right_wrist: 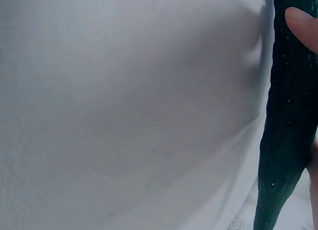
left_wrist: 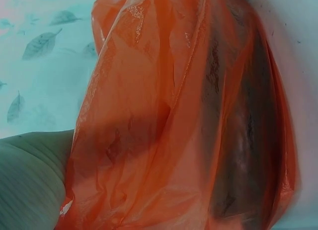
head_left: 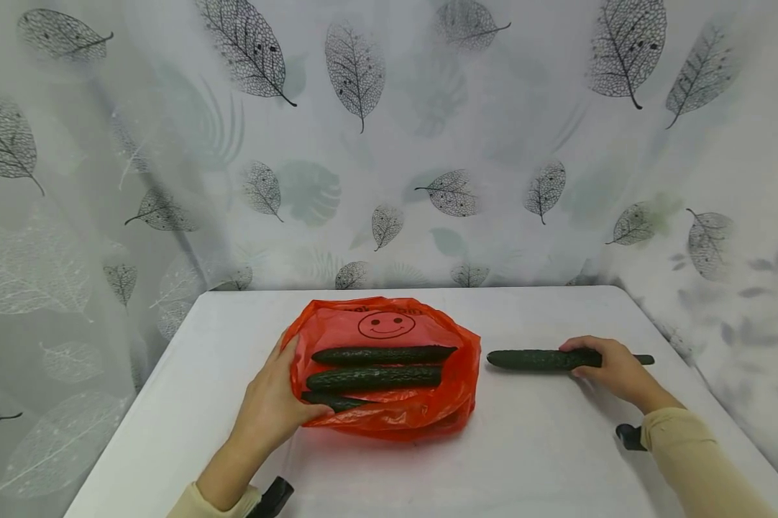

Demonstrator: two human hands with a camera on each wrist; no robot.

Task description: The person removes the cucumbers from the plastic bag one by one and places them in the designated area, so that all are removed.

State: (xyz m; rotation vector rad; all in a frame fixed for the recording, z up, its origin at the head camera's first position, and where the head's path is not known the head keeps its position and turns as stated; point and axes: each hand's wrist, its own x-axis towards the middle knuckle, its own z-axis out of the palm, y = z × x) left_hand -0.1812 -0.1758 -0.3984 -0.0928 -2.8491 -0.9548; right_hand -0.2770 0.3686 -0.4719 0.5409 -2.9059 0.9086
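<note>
A red plastic bag (head_left: 389, 424) with a smiley face printed on it lies with its mouth spread wide. Inside it are three dark green cucumbers (head_left: 374, 378), side by side; the nearest is partly covered by the front rim. My left hand (head_left: 269, 399) holds the bag's left side, the thumb at the near rim and the fingers at the far rim. In the left wrist view the bag's plastic (left_wrist: 134, 140) covers part of that hand. To the right of the bag, my right hand (head_left: 612, 367) grips another cucumber (head_left: 525, 360) from above, between thumb and fingers.
All of this is on a white table (head_left: 531, 460). A curtain (head_left: 389, 158) printed with leaves hangs behind the table and along both sides. Black devices (head_left: 630, 437) are strapped at both wrists, below the cream sleeves (head_left: 693, 453).
</note>
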